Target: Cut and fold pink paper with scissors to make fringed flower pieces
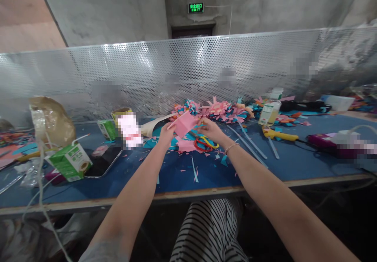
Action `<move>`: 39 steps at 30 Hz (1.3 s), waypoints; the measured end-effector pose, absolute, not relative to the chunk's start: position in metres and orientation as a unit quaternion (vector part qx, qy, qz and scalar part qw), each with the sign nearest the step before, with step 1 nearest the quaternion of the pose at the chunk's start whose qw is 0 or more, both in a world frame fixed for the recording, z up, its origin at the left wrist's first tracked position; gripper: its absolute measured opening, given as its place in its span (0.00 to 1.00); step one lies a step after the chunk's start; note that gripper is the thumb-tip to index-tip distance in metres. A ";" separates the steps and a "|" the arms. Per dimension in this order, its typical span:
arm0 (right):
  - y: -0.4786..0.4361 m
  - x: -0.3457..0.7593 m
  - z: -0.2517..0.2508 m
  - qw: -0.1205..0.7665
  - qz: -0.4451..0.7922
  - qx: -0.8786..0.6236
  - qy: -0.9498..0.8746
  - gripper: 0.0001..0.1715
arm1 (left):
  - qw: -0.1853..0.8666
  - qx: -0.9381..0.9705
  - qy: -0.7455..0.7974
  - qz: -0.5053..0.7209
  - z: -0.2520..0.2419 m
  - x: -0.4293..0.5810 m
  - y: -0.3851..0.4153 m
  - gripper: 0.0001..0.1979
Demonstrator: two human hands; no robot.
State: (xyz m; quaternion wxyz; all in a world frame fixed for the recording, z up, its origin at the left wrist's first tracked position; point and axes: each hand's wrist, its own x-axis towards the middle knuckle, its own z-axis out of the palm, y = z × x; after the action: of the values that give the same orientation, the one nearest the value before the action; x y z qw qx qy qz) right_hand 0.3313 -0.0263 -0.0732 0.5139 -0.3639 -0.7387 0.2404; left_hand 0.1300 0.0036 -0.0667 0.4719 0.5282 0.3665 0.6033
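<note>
A folded piece of pink paper (185, 124) is held above the table, its left edge pinched in my left hand (168, 131). At the paper's right edge, my right hand (209, 128) has its fingers bent and pressed together on it; the exact contact is small and partly hidden. Just below my right hand lie scissors (209, 149) with red and yellow handles. They rest among pink paper scraps (185, 146) and blue paper pieces (151, 142). Behind my hands is a pile of pink and blue paper flowers (216, 107).
On the left are a green and white drink carton (72, 162), a tablet-like dark device (107, 161) and a brown bag (55, 122). Clear strips (250, 144), a bottle (269, 113) and a yellow glue gun (279, 135) lie right. A perforated metal screen (141, 70) stands behind.
</note>
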 end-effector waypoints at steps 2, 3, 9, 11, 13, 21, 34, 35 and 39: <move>-0.022 0.338 -0.076 0.486 0.154 -0.453 -0.731 0.14 | 0.476 0.495 0.369 0.626 -0.062 0.130 0.001 0.10; -0.020 0.343 -0.077 0.439 0.105 -0.504 -0.736 0.14 | 0.475 0.480 0.377 0.633 -0.060 0.129 0.000 0.10; -0.021 0.351 -0.083 0.161 0.053 -0.641 -0.749 0.20 | 0.443 0.448 0.410 0.660 -0.059 0.127 0.005 0.08; -0.025 0.346 -0.083 0.140 0.053 -0.652 -0.743 0.21 | 0.430 0.445 0.408 0.672 -0.059 0.126 0.005 0.07; -0.028 0.341 -0.083 0.130 0.046 -0.651 -0.746 0.20 | 0.425 0.439 0.407 0.678 -0.058 0.126 0.005 0.06; -0.024 0.332 -0.086 0.146 0.036 -0.667 -0.730 0.16 | 0.444 0.447 0.406 0.662 -0.058 0.127 0.002 0.06; -0.014 0.349 -0.074 0.342 0.071 -0.686 -0.638 0.12 | 0.462 0.435 0.362 0.682 -0.057 0.125 0.002 0.09; -0.014 0.347 -0.075 0.385 0.081 -0.666 -0.634 0.14 | 0.473 0.435 0.356 0.678 -0.056 0.125 0.001 0.09; -0.013 0.335 -0.077 0.558 0.218 -0.524 -0.605 0.22 | 0.525 0.451 0.366 0.622 -0.052 0.129 -0.009 0.10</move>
State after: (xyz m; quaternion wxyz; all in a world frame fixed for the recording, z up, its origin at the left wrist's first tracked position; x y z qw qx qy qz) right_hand 0.3345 -0.0134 -0.0766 0.5581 -0.5241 -0.6051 0.2184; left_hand 0.1287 -0.0088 -0.0517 0.5248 0.4511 0.3658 0.6224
